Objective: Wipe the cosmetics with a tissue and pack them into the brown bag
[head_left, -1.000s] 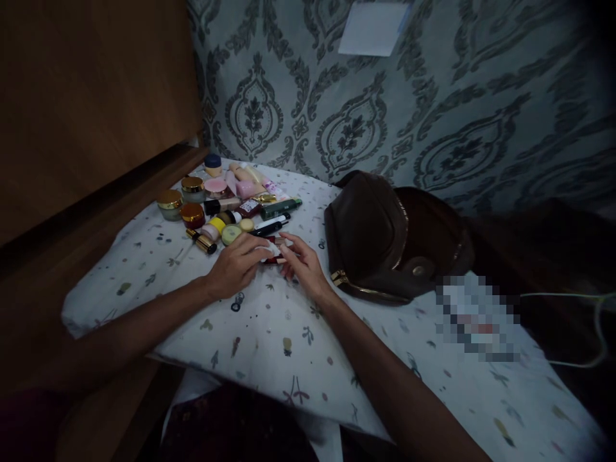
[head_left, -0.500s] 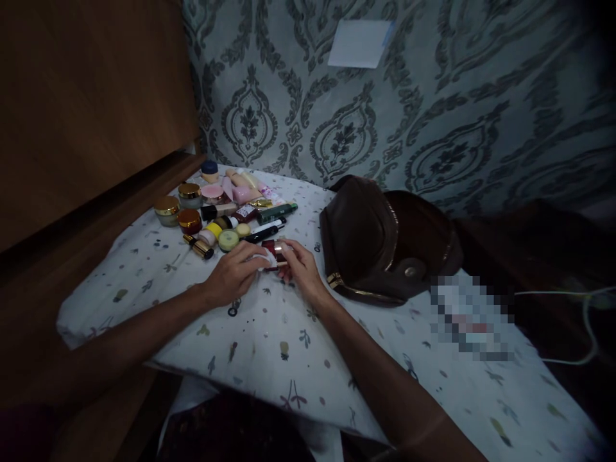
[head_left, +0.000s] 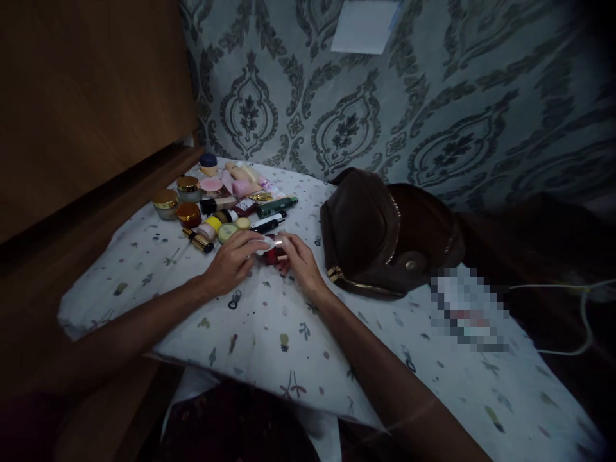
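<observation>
- The left hand has its fingers pinched on a white wipe, which lies against a small dark-red bottle.
- The right hand has its fingers curled around the bottle's shiny cap end (whether the bottle touches the surface beneath, I cannot tell).
- Just beyond the bottle, a black tube lies on the cloth-covered desk, with a green round container to its left.
- A black-and-gold tube lies near, further left.
- Behind these sit more cosmetics, close together: a dark green tube, an amber jar (gold-lidded), a pink-lidded jar and a navy-lidded jar.
- Right of the hands slumps a brown bag with a gold zipper.
- Past it lies a pixelated item (unreadable), near a pale cable.
- Patterned wallpaper rises behind.
</observation>
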`<state>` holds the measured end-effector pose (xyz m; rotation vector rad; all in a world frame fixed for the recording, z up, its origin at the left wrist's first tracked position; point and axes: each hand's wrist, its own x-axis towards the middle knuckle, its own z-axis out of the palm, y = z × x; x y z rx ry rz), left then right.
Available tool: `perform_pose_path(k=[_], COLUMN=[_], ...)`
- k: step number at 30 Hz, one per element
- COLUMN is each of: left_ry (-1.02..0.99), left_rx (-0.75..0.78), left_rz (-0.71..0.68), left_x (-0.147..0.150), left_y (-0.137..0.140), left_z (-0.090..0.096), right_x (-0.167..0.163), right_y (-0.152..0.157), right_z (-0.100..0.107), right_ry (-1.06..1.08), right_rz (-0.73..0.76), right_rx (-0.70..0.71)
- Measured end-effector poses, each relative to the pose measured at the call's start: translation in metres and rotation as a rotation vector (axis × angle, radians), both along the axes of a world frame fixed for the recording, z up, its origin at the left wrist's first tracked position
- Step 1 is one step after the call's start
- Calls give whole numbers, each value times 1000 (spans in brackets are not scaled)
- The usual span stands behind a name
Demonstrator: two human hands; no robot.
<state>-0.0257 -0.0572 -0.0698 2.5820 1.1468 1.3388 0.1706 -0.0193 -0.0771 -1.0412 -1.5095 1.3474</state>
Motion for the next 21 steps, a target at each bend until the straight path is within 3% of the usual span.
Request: perform_pose_path(k=[7,14,21], left_ry=[-15,160,232], left_rx=[5,127,260], left_rz=[21,-24,-107], left_x=[-3,1,8], left_y=[3,-1,-7], left_z=[-3,-3,-1], right_x=[9,3,2], right_y=[2,6,4], right_z=[5,-4,1], right_ry=[57,-24,-20], right_rz=[139,6,-7], right_rx=[-5,16,2])
